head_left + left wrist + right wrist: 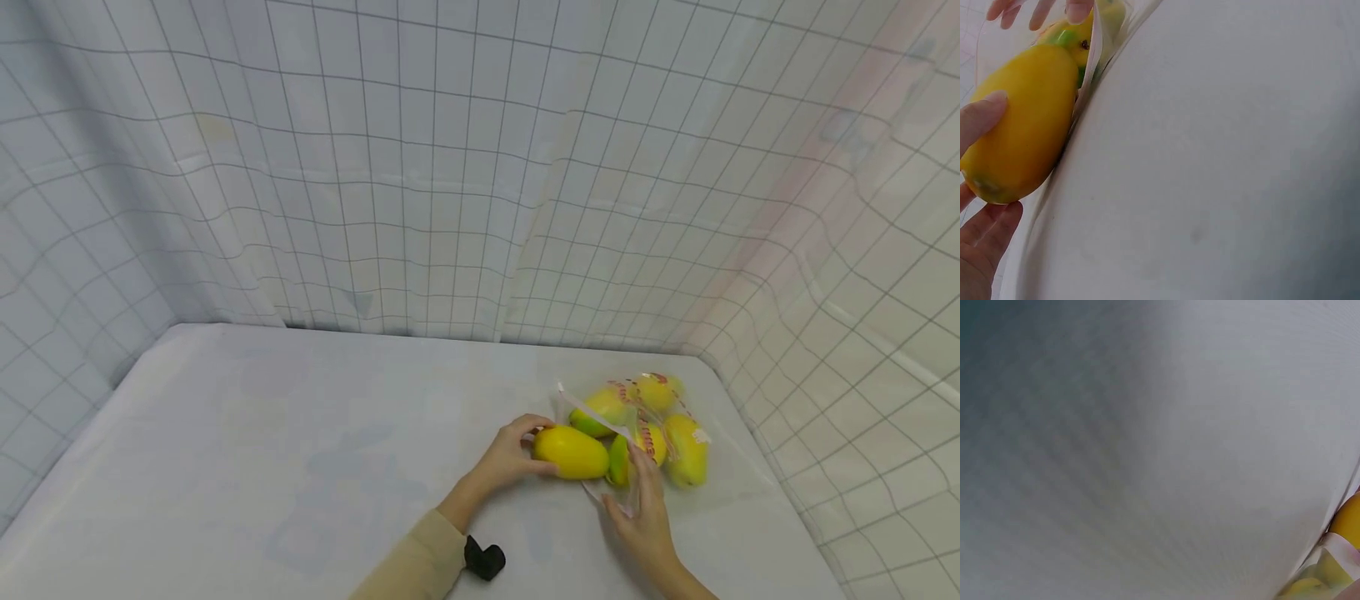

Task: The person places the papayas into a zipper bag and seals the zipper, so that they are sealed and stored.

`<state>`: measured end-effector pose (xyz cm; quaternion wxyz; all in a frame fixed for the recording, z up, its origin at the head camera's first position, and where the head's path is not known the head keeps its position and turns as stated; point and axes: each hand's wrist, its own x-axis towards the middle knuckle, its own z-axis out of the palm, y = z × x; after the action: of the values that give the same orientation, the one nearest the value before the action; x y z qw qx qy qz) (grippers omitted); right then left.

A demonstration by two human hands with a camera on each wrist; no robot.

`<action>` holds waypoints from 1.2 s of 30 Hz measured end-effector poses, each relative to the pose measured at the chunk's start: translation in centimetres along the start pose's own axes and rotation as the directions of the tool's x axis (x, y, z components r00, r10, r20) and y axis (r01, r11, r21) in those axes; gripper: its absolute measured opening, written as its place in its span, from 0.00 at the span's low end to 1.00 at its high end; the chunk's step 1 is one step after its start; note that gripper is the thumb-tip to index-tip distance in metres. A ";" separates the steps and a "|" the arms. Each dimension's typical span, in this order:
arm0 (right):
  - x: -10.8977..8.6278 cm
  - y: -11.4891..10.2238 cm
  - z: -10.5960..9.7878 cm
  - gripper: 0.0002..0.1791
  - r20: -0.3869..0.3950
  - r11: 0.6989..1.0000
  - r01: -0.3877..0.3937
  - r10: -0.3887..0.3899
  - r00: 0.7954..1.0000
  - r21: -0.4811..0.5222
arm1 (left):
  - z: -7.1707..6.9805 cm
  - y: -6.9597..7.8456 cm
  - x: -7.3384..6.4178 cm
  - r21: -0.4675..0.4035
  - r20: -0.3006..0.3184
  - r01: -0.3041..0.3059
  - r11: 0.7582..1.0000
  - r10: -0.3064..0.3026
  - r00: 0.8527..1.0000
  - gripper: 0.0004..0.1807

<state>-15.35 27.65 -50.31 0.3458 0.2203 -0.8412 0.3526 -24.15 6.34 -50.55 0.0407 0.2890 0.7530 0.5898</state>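
Observation:
A yellow papaya (572,452) lies on its side at the mouth of a clear plastic bag (592,410). My left hand (510,454) grips its near end, thumb on one side and fingers on the other. In the left wrist view the papaya (1029,119) shows a greenish tip by the fingers. My right hand (643,521) holds the near edge of the bag's mouth between thumb and fingers. Inside the bag are several more papayas (686,450), yellow with green patches. The right wrist view catches only a corner of the bag (1341,550) and fruit.
A white cloth covers the table (300,450). Grid-patterned curtains (420,183) hang behind it and along both sides. A small black object (486,560) sits by the left sleeve (423,558). Red printing marks the bag.

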 end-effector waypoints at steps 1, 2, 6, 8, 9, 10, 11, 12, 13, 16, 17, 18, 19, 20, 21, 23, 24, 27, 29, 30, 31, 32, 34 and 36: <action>0.0 0.0 0.0 0.52 -0.001 1.000 0.007 -0.007 1.000 -0.004 | 0.2 0.0 0.1 -0.001 0.004 -0.007 1.000 0.007 1.000 0.29; 0.0 0.0 0.0 0.52 0.000 1.000 0.009 -0.009 1.000 0.001 | 0.4 0.1 0.1 0.002 0.009 -0.014 1.000 0.014 1.000 0.29; 0.0 0.1 0.0 0.53 0.011 1.000 -0.001 0.001 1.000 -0.002 | 1.1 0.4 0.3 0.027 0.024 -0.036 0.999 0.035 0.999 0.29; 0.0 0.0 0.0 0.54 0.018 1.000 -0.016 0.016 1.000 -0.005 | 1.4 0.6 0.4 0.046 0.026 -0.050 0.998 0.049 0.998 0.29; 0.1 -0.1 0.0 0.55 0.021 1.000 -0.020 0.020 1.000 -0.015 | 1.5 0.6 0.5 0.053 0.026 -0.054 0.997 0.052 0.998 0.29; 0.1 -0.2 -0.1 0.55 0.022 1.000 -0.022 0.022 1.000 -0.019 | 1.7 0.7 0.5 0.056 0.027 -0.056 0.997 0.055 0.998 0.30; 0.1 -0.3 -0.1 0.55 0.022 1.000 -0.023 0.024 0.999 -0.021 | 1.8 0.8 0.6 0.059 0.026 -0.060 0.996 0.059 0.998 0.30; 0.2 -0.3 -0.1 0.55 0.023 0.999 -0.022 0.022 0.999 -0.023 | 2.0 0.9 0.6 0.062 0.027 -0.065 0.996 0.063 0.998 0.30; 0.2 -0.4 -0.2 0.55 0.024 1.000 -0.022 0.022 0.999 -0.022 | 2.1 0.9 0.6 0.066 0.029 -0.070 0.995 0.068 0.997 0.30; 0.3 -0.5 -0.3 0.54 0.028 1.000 -0.020 0.020 0.999 0.000 | 2.6 1.0 0.8 0.080 0.035 -0.074 0.994 0.072 0.997 0.30; 0.3 -0.5 -0.3 0.53 0.034 1.000 -0.026 0.026 0.999 0.010 | 2.7 1.1 0.9 0.083 0.039 -0.074 0.994 0.071 0.997 0.30; 0.3 -0.5 -0.3 0.53 0.040 0.999 -0.033 0.032 0.999 0.019 | 2.9 1.1 0.9 0.087 0.044 -0.076 0.993 0.072 0.996 0.30; 0.3 -0.5 -0.4 0.52 0.044 0.999 -0.041 0.040 0.998 0.028 | 3.0 1.1 0.9 0.089 0.049 -0.076 0.993 0.072 0.996 0.30; 0.3 -0.4 -0.4 0.52 0.050 0.998 -0.049 0.047 0.998 0.037 | 3.1 1.2 0.9 0.091 0.054 -0.075 0.993 0.070 0.996 0.30; 0.3 -0.4 -0.4 0.52 0.056 0.997 -0.058 0.056 0.997 0.041 | 3.2 1.3 0.9 0.090 0.058 -0.073 0.993 0.068 0.996 0.31; 0.2 -0.4 -0.4 0.52 0.067 0.996 -0.072 0.069 0.995 0.044 | 3.5 1.4 1.0 0.096 0.061 -0.074 0.993 0.068 0.996 0.31; 0.2 -0.4 -0.4 0.52 0.067 0.996 -0.076 0.073 0.995 0.045 | 3.6 1.4 1.0 0.104 0.059 -0.076 0.992 0.070 0.996 0.31; 0.3 -0.5 -0.4 0.53 0.055 0.998 -0.058 0.056 0.997 0.035 | 4.0 1.3 1.2 0.131 0.045 -0.084 0.988 0.079 0.996 0.31; 0.4 -0.6 -0.3 0.54 0.038 0.999 -0.032 0.031 0.999 0.024 | 4.3 1.2 1.3 0.150 0.035 -0.094 0.984 0.090 0.995 0.32; 0.5 -0.6 -0.3 0.54 0.030 1.000 -0.018 0.017 0.999 0.018 | 4.4 1.2 1.4 0.162 0.030 -0.100 0.982 0.097 0.995 0.31; 0.5 -0.6 -0.3 0.54 0.022 1.000 -0.002 0.001 1.000 0.011 | 4.6 1.2 1.4 0.164 0.025 -0.105 0.981 0.102 0.994 0.31; 0.5 -0.6 -0.2 0.54 0.016 1.000 0.011 -0.011 1.000 0.004 | 4.7 1.2 1.5 0.166 0.018 -0.111 0.980 0.109 0.994 0.31; 0.6 -0.5 -0.1 0.54 0.010 1.000 0.024 -0.024 1.000 -0.003 | 4.9 1.2 1.5 0.169 0.001 -0.124 0.978 0.126 0.992 0.31; 0.6 -0.5 -0.1 0.54 0.008 0.999 0.031 -0.031 0.999 -0.010 | 5.1 1.3 1.5 0.162 -0.022 -0.132 0.978 0.138 0.990 0.30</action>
<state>-15.43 27.32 -49.64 0.3493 0.2327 -0.8407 0.3420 -22.82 11.69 -50.53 -0.0354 0.3320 0.7772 0.5333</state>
